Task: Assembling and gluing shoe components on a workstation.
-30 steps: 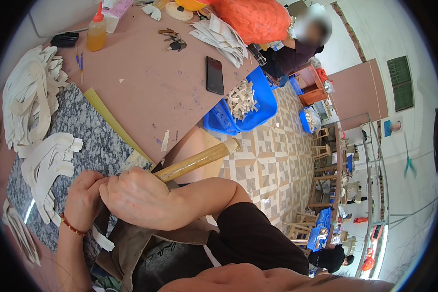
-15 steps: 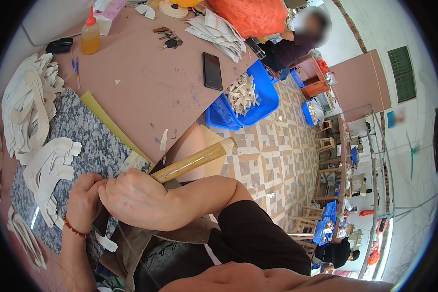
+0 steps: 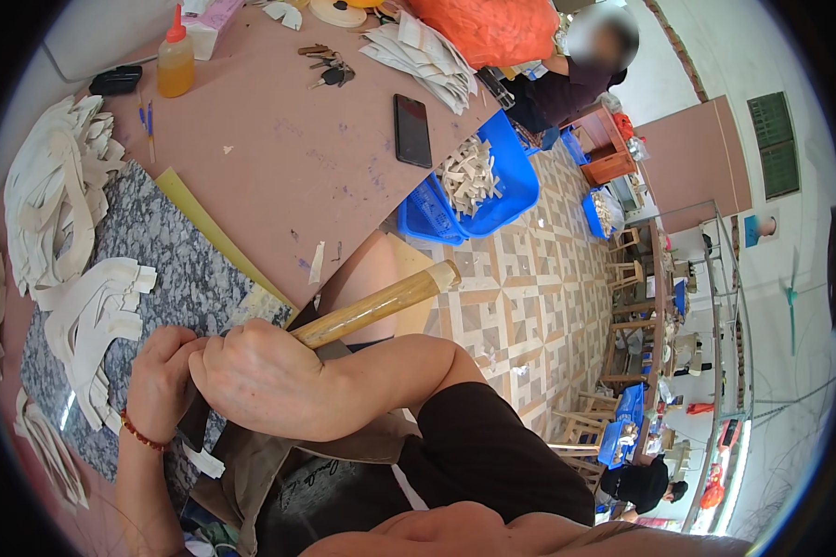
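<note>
My right hand (image 3: 260, 376) is closed around a round, yellowish wooden handle (image 3: 381, 302), which sticks out past my wrist toward the upper right. Its other end is hidden under my fist, so the kind of tool cannot be told. Pressed against that fist, my left hand (image 3: 163, 376) is closed with its fingers bent. What the left fingers hold is hidden; a dark flat piece (image 3: 193, 422) shows below the hands. Beside my left hand, curved white strips (image 3: 97, 311) lie on a speckled grey stone slab (image 3: 172, 232).
A larger bundle of white strips (image 3: 51, 195) sits at the left. On the brown tabletop (image 3: 269, 139) are a phone (image 3: 412, 130), keys (image 3: 330, 70) and a glue bottle (image 3: 176, 65). A blue basket (image 3: 511, 190) of offcuts stands past the table edge. Another person (image 3: 576, 88) is beyond.
The view has shifted slightly, so the table items sit a little farther right. My hands and the wooden handle keep nearly the same pose.
</note>
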`<state>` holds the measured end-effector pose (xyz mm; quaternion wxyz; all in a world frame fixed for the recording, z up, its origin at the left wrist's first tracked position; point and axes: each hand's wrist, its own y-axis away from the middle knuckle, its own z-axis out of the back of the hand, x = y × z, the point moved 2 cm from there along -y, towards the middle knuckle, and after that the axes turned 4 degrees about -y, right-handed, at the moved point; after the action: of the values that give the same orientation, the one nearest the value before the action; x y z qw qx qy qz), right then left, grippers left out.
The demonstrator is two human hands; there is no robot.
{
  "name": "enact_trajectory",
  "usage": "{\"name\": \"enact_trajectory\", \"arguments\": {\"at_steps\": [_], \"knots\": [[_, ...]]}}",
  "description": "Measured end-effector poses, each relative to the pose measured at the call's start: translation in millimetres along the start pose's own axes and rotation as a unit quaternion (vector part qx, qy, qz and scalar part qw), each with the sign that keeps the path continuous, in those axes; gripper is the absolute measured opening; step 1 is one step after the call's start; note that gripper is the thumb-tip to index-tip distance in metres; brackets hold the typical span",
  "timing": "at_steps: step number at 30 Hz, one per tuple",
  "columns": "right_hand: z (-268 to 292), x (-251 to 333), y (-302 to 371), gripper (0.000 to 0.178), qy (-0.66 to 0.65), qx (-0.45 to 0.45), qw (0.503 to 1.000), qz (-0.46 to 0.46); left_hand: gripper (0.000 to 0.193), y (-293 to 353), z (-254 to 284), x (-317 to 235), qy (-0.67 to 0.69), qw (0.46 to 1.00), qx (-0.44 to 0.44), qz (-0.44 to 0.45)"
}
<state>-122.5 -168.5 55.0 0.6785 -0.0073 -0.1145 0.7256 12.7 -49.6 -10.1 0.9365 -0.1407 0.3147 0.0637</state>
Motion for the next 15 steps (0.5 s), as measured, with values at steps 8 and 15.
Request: {"name": "enact_trajectory", "arguments": {"at_steps": [8,15], "knots": [[0.4,3.4,1.1,0.011,0.007,-0.009,1.0,-0.011,0.038,-0.3,-0.3,-4.8,0.015,1.0,0.016,0.008],[9.8,-53.9,19.1,0.013,-0.24,0.02,0.97,-0.041,0.021,-15.5,-17.1,6.5,0.034,0.999,-0.02,-0.023]]}}
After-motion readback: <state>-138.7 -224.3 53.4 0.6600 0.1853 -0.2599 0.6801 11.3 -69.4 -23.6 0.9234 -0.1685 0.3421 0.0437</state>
